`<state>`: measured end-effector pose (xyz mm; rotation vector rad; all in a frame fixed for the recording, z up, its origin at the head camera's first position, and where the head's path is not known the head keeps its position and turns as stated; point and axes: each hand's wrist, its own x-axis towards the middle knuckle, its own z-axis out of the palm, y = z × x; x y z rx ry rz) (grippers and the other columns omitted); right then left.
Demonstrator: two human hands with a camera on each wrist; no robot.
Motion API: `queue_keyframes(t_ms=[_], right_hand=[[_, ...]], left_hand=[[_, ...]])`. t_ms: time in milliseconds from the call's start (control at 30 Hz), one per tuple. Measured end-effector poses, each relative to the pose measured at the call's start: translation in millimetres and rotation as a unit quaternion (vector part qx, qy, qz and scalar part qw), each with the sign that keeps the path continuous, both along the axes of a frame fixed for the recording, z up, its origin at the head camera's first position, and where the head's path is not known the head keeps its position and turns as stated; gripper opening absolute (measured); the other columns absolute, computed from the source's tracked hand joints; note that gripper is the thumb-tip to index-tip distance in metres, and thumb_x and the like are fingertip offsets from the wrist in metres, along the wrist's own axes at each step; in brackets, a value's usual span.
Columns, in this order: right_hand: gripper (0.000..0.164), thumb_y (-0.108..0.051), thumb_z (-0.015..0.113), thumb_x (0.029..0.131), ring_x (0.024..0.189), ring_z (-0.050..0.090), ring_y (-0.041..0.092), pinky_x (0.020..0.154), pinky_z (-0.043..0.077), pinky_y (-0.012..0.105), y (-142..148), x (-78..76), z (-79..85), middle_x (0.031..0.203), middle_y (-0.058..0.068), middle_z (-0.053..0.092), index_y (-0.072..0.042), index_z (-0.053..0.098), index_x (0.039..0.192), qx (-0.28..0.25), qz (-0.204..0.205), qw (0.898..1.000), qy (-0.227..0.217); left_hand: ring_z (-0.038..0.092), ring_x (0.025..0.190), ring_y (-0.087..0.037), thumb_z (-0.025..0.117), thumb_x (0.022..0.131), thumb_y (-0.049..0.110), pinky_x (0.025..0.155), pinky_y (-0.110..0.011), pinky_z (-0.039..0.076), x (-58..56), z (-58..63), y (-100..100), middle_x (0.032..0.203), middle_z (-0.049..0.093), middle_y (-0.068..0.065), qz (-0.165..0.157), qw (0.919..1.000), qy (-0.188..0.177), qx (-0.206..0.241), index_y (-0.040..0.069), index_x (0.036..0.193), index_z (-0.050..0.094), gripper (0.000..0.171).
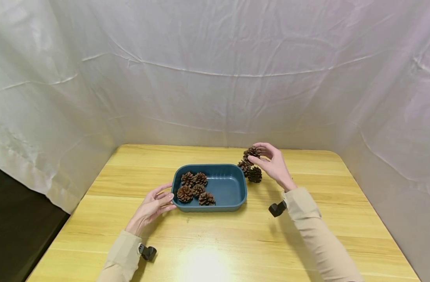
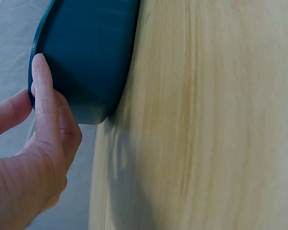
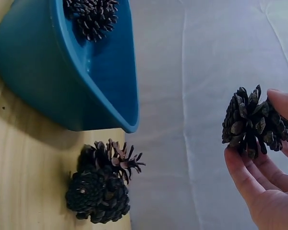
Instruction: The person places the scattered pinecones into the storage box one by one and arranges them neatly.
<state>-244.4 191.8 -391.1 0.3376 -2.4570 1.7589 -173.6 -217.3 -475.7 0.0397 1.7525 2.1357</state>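
Observation:
My right hand (image 1: 274, 165) holds a brown pine cone (image 3: 254, 123) between thumb and fingers, raised above the table just off the right end of a blue rectangular bin (image 1: 229, 208). Beneath it, more pine cones (image 3: 98, 189) lie bunched on the table beside the bin. Several pine cones (image 1: 184, 193) sit in the left half of the bin. At the bin's left end, my left hand (image 1: 152, 205) grips the rim, with the thumb and fingers around the edge. In the left wrist view those fingers (image 2: 44, 103) lie against the bin's wall.
The bin stands on a light wooden table (image 1: 215, 231). Pale curtains (image 1: 215, 78) hang behind the table and along both sides. A black surface (image 1: 17, 219) shows at the far left. Each wrist carries a small black camera (image 1: 277, 209) at the cuff.

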Motion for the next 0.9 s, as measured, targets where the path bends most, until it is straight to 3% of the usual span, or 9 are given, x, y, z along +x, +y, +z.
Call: queue_keyframes(t_ms=[467,900], right_hand=[[0.053,-0.020,0.079,0.089,0.127,0.058,0.040,0.113,0.050,0.051,-12,-8.4,8.6,0.139,0.021,0.058,-0.004,0.057,0.134,0.037,0.015,0.999,0.003],[0.053,-0.023,0.080,0.088,0.128,0.059,0.039,0.103,0.057,0.053,-24,-15.6,6.4,0.144,0.016,0.056,-0.008,0.060,0.134,0.070,0.052,0.996,-0.030]], left_hand=[[0.068,0.090,-0.011,0.052,0.103,0.004,0.084,-0.023,0.064,-0.6,0.5,0,0.109,0.064,0.000,0.000,1.0000,0.001,-0.001,-0.003,0.158,0.016,0.066],[0.068,0.092,-0.011,0.054,0.103,0.005,0.084,-0.023,0.064,-1.6,-0.3,-1,0.111,0.063,-0.001,-0.004,1.0000,0.005,0.000,-0.004,0.158,0.015,0.068]])
